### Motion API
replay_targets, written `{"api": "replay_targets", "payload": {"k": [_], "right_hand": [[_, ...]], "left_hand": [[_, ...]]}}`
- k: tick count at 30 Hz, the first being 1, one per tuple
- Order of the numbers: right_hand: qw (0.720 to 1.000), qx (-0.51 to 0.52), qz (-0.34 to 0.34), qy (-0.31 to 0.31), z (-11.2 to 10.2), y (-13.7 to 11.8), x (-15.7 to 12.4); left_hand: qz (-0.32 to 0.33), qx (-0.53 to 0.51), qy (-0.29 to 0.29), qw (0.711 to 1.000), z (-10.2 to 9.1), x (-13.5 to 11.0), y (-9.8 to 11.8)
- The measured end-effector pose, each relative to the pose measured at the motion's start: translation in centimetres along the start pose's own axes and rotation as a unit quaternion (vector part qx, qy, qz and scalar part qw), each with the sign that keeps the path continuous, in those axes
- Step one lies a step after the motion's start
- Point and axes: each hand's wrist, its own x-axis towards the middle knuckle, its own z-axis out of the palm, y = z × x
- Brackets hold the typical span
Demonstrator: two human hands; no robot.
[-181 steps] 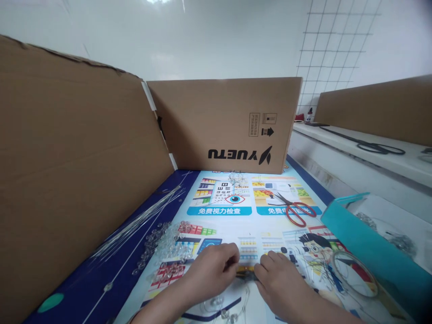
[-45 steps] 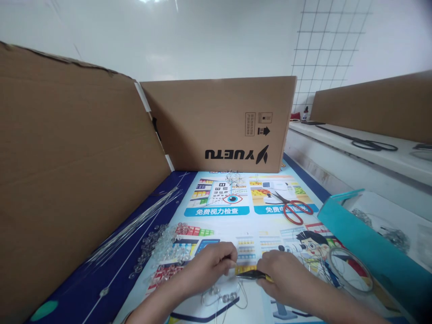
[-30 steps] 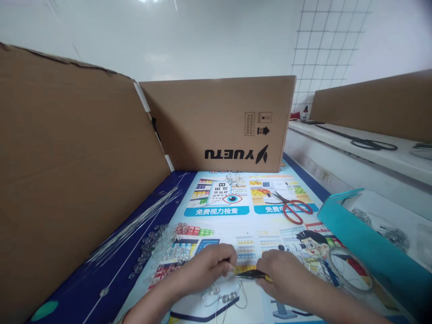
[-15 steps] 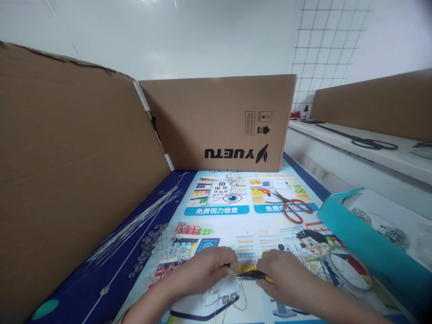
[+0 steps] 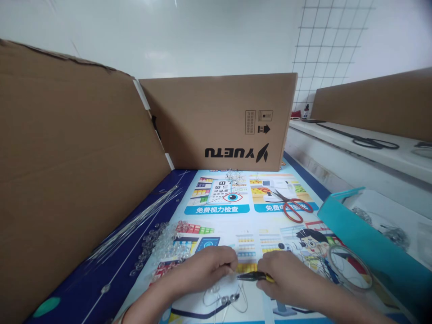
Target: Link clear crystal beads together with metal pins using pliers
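My left hand (image 5: 211, 270) is closed in a pinch on a thin beaded wire (image 5: 230, 299). Several clear round beads sit on the wire's loops, which hang below my fingers over the printed sheet. My right hand (image 5: 285, 272) is wrapped around a pair of pliers (image 5: 250, 276) with dark jaws and a yellow handle. The plier tips point left and reach the wire close to my left fingertips; whether they grip it is too small to tell. Loose clear beads (image 5: 157, 245) lie in a heap left of my left hand.
A bundle of straight wires (image 5: 141, 220) lies at left beside a cardboard wall (image 5: 67, 157). Red-handled scissors (image 5: 293, 208) rest beyond my right hand. At right are a clear ring-shaped roll (image 5: 370, 274) and a teal box (image 5: 364, 243) holding coiled wire. Another cardboard panel (image 5: 216, 121) closes the back.
My hands, the pliers and the beaded wire stay almost in place. The pliers' jaws look slightly shifted, and the view has moved a touch.
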Motion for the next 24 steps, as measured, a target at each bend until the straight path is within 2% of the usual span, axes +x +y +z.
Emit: {"api": "replay_targets", "payload": {"k": [5, 24], "right_hand": [[0.999, -0.014, 0.012, -0.026, -0.3, 0.0, -0.1], [0.997, -0.062, 0.031, -0.047, -1.2, -1.2, -0.4]], "left_hand": [[0.003, 0.013, -0.002, 1.0, 0.1, 0.0, 0.1], [-0.025, 0.039, 0.012, 0.999, 0.0, -0.2, 0.2]]}}
